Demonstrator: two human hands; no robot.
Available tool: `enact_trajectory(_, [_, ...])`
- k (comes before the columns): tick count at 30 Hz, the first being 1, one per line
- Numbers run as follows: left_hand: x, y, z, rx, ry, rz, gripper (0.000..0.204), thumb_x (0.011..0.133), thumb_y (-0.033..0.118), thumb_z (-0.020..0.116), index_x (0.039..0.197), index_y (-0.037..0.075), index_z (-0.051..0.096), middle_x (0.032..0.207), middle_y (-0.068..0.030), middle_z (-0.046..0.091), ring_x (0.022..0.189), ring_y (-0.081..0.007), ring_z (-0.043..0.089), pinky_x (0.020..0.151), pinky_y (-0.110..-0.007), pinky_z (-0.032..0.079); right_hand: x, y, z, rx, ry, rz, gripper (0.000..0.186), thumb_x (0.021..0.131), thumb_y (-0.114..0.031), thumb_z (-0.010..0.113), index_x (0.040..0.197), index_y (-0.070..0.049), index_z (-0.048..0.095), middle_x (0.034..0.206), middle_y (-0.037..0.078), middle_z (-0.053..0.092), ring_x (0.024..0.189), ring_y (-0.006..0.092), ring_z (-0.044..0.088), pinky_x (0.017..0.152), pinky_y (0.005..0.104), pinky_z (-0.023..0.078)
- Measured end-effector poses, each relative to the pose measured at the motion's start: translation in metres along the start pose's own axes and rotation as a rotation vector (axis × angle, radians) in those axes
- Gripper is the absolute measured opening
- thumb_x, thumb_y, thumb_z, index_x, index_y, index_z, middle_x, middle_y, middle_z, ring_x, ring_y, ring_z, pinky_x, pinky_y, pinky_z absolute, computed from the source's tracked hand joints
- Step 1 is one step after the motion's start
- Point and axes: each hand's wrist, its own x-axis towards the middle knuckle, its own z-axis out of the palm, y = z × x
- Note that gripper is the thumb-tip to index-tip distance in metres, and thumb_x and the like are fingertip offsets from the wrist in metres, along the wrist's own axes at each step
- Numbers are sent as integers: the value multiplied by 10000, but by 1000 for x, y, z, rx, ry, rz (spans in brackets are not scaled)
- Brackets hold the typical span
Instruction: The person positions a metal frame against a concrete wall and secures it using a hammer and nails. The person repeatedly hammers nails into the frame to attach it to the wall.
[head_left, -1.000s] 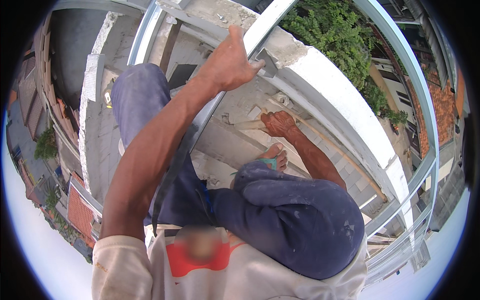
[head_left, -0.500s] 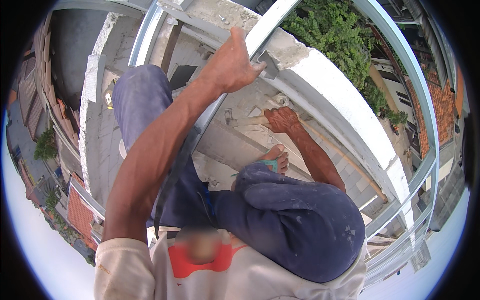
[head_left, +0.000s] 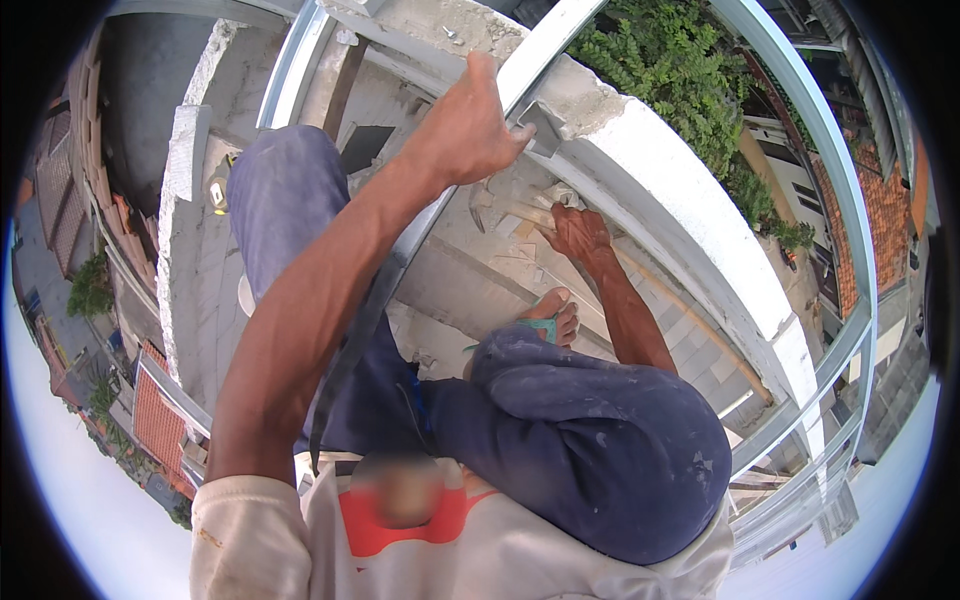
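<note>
My left hand (head_left: 470,135) is closed round a long metal channel (head_left: 540,45), its thumb beside a small dark grey bracket (head_left: 545,135) where the channel meets the white-edged concrete beam (head_left: 660,170). Lower and to the right, my right hand (head_left: 580,232) is closed on the light wooden handle of a hammer (head_left: 520,210); the metal head points left, over the dusty floor and rubble below the beam. My bare toes in a teal sandal (head_left: 548,325) are just below that hand.
Further metal channels (head_left: 845,210) curve along the right and upper left. A rough concrete wall edge (head_left: 185,150) runs down the left, with a yellow tape measure (head_left: 218,195) beside my raised knee. Tiled roofs (head_left: 160,420) and trees (head_left: 680,70) lie beyond and below the structure.
My right hand and the hammer have moved up and slightly right, with the hammer head higher than before. My left hand has barely shifted on the metal channel.
</note>
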Motion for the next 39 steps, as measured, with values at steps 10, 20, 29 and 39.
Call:
enact_trajectory(10, [2, 5, 1, -5, -37, -37, 721, 885, 293, 780, 1282, -121, 342, 1136, -375, 558, 1065, -475, 648, 942, -498, 517, -18, -20, 25, -3, -70, -80, 558, 957, -522, 635, 1108, 15, 642, 924, 269, 741, 893, 418, 748, 797, 504, 601])
enact_trajectory(20, [7, 5, 6, -36, -30, 22, 709, 874, 280, 774, 1269, -121, 344, 1149, -362, 533, 1075, -511, 619, 955, -515, 502, -8, 11, 23, 82, 89, 165, 546, 968, -523, 618, 1070, 13, 640, 883, 250, 744, 867, 418, 751, 782, 507, 604])
enact_trajectory(29, [6, 5, 1, -21, -12, 35, 707, 863, 256, 785, 1263, -131, 348, 1138, -371, 549, 1060, -468, 639, 950, -497, 509, 1, 14, -9, 81, 103, 225, 548, 957, -518, 630, 1115, 6, 657, 889, 220, 756, 869, 383, 756, 790, 485, 603])
enact_trajectory(39, [1, 7, -8, -26, -50, -78, 707, 842, 224, 801, 1258, -118, 342, 1179, -385, 554, 1074, -480, 639, 957, -476, 508, -14, -37, -54, 260, -119, 223, 598, 938, -528, 639, 1184, 13, 702, 1161, 239, 725, 1106, 395, 701, 973, 475, 552])
